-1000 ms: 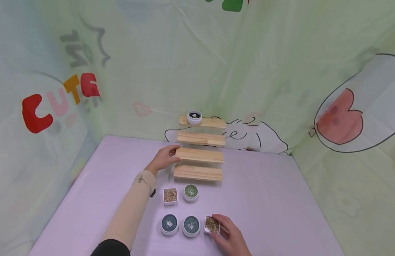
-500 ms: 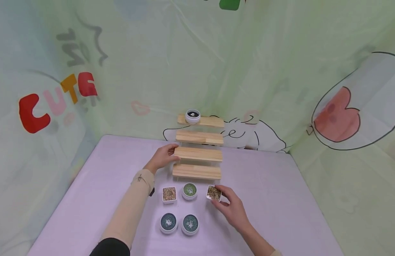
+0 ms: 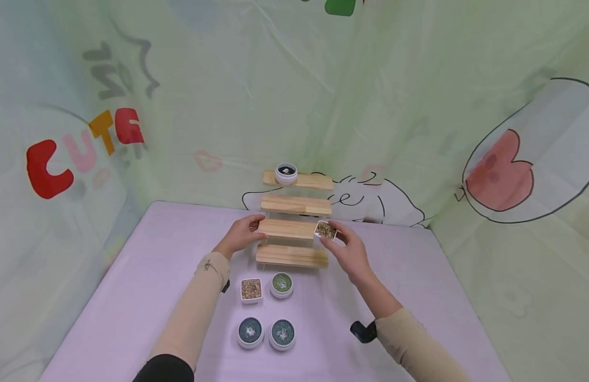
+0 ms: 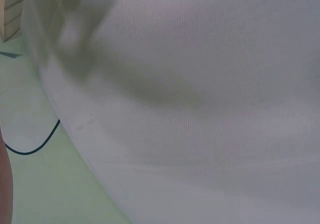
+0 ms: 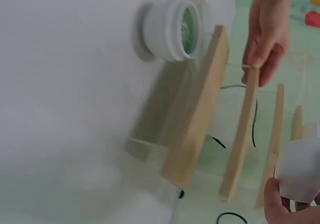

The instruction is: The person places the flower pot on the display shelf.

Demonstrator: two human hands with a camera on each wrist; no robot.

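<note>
A tiered display stand (image 3: pixel 294 256) carries several pale wooden shelves on clear supports. My left hand (image 3: pixel 242 233) pinches the left end of its second shelf from the front, which the right wrist view shows best. My right hand (image 3: pixel 349 254) holds a small square white pot (image 3: pixel 318 241) filled with brown gravel, thumb and fingers on its sides. In the head view this pot overlaps the right end of that same shelf; the right wrist view shows its white side (image 5: pixel 300 171) lifted up near the upper shelves. A round white pot (image 3: pixel 286 175) with dark filling sits on the top shelf.
In front of the stand, on the lilac cloth (image 3: pixel 395 297), are another square gravel pot (image 3: pixel 251 290), a green-filled round pot (image 3: pixel 282 285) and two blue-green round pots (image 3: pixel 250 332). A printed fabric backdrop (image 3: pixel 218 106) rises behind and at the sides.
My right hand has lifted the square gravel pot from the front row and carried it forward to the stand's right end. My left hand has stayed on the shelf's left end.
</note>
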